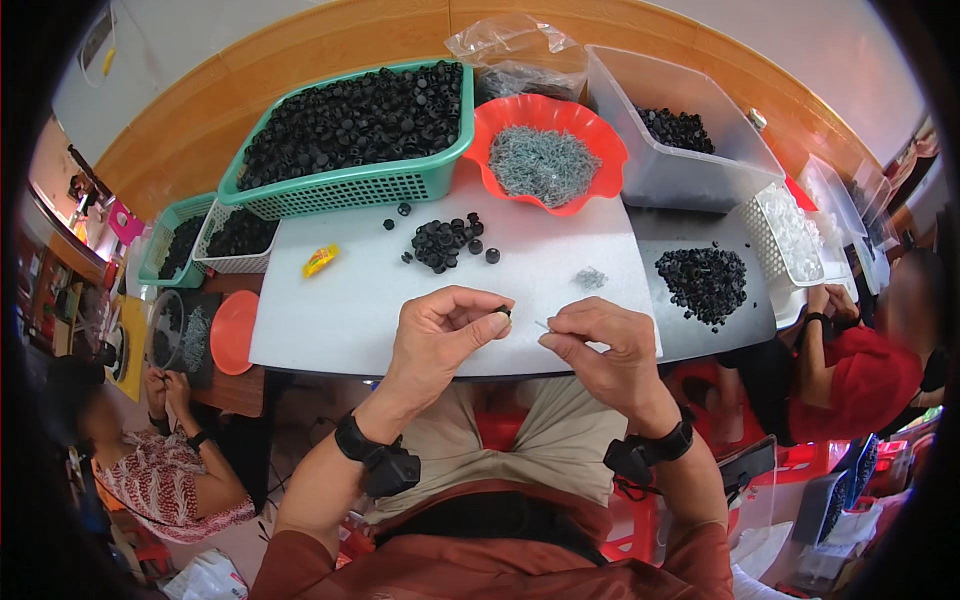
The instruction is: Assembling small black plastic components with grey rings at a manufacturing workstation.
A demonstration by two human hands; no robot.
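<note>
Near the front edge of the white board (330, 325), my left hand (430, 335) pinches a small round black plastic part (503, 311) between thumb and fingertips. Just to its right, my right hand (610, 350) grips a thin silvery metal pin (543, 325), whose tip points toward the black part; a gap separates the two. Beyond my left hand lies a loose heap of black caps (440, 245), with a few strays around it. A small pile of metal pins (590, 278) rests beyond my right hand.
A green basket (350, 193) full of black caps, a red scalloped bowl (483, 125) of pins and a clear bin (690, 178) line the back. A yellow packet (320, 260) lies left; small black parts (702, 285) are heaped right. Co-workers sit on both sides.
</note>
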